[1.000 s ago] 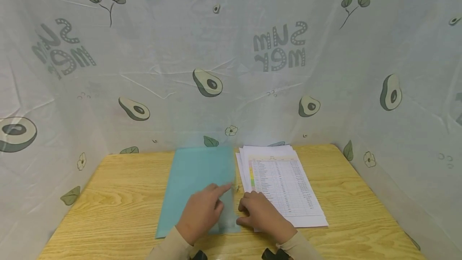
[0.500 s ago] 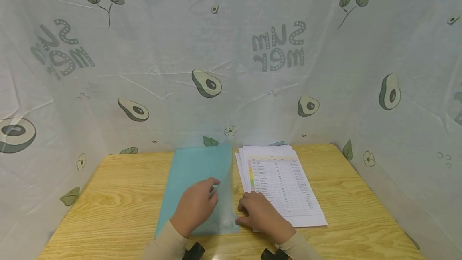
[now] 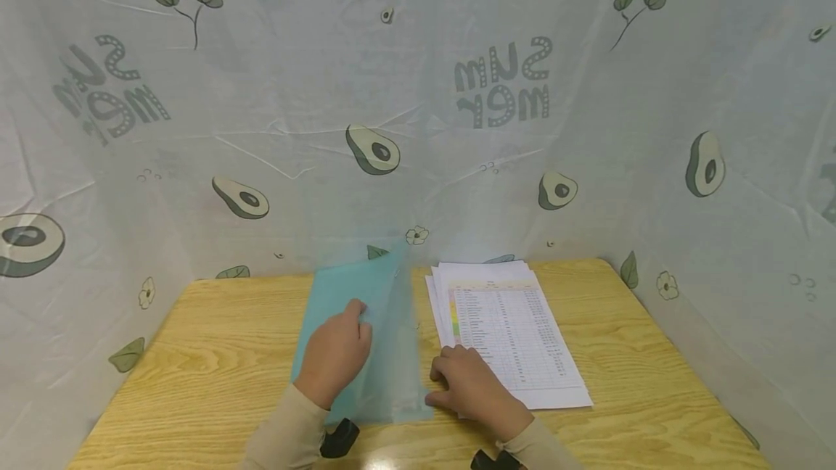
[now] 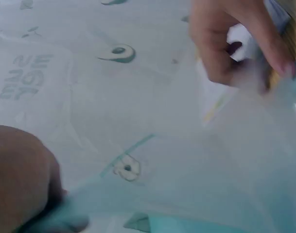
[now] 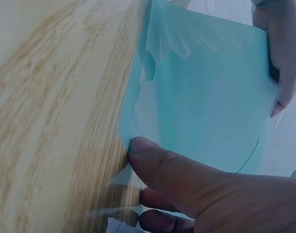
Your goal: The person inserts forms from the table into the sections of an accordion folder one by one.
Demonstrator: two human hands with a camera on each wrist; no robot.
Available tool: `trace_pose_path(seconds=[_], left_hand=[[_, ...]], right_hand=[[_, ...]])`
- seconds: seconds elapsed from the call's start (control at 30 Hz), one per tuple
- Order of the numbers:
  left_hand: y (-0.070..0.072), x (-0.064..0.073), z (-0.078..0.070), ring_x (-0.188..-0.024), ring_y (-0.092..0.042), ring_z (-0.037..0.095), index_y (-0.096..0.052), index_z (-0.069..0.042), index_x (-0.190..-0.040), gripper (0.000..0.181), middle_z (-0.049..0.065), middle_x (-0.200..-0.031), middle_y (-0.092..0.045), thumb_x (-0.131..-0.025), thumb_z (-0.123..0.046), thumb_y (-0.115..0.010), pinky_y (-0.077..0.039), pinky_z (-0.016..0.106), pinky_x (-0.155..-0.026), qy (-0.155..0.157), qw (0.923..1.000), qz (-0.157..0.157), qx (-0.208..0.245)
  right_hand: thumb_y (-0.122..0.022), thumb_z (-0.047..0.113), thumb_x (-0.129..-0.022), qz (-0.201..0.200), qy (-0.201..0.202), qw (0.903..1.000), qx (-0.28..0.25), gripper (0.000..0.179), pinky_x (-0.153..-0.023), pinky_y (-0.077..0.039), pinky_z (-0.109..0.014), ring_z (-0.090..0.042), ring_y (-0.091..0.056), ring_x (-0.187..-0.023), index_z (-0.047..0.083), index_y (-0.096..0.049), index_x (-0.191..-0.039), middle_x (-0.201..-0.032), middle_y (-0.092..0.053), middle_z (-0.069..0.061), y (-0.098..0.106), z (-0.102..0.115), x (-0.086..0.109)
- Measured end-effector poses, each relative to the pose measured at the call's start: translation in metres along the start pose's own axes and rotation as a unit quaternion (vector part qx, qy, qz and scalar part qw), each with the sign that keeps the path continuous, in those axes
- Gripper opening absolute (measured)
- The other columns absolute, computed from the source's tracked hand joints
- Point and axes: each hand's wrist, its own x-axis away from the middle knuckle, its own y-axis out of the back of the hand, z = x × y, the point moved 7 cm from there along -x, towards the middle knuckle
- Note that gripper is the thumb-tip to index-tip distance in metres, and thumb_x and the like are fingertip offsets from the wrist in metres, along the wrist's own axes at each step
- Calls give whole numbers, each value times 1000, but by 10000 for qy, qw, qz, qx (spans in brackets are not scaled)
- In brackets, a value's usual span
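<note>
A translucent blue plastic folder lies on the table, with its upper sheet raised and bowed toward the left. My left hand pinches the raised edge of that sheet; in the right wrist view the left hand is at the folder's far side. At the folder's lower right corner rests the thumb of my right hand, pressing there while its other fingers bend beside the papers. The stack of printed papers, with a table of rows on top, lies right of the folder, partly covered by the right hand.
The wooden table extends on both sides of the folder and papers. A pale curtain printed with avocados hangs behind and at both sides. Black wrist mounts are strapped at the sleeves.
My left hand has moved from the folder's right edge toward the left, lifting the upper sheet with it. The right hand and the papers stay in place.
</note>
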Motion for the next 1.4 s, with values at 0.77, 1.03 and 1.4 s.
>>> trace_pose_path(seconds=[0.77, 1.03, 1.4], left_hand=[[27, -7, 57, -86, -48, 21, -50, -4, -103, 15, 3, -91, -53, -104, -14, -62, -42, 35, -74, 1285, 9032, 1342, 3869], [37, -9, 64, -86, -58, 18, -47, -2, -124, 27, 5, -99, -59, -104, -15, -58, -50, 34, -75, 1479, 8820, 1403, 4249], [41, -8, 71, -89, -72, 21, -25, -22, -165, 60, 14, -126, -61, -109, -17, -48, -60, 41, -73, 1499, 8499, 1510, 4821]], right_hand=[[-87, 42, -82, -15, 48, 10000, 74, 30, -69, -37, -29, -7, -37, -71, 17, -71, -87, -80, -51, 13, -2, 1, -2], [-86, 39, -83, -1, 60, 10000, 26, 28, -71, -39, -31, -7, -39, -73, 16, -72, -89, -82, -54, 11, 4, 3, -2], [-84, 27, -86, 47, 368, 9991, 183, 19, -77, -47, -33, -9, -49, -78, 13, -75, -94, -86, -61, 8, 9, 0, -2]])
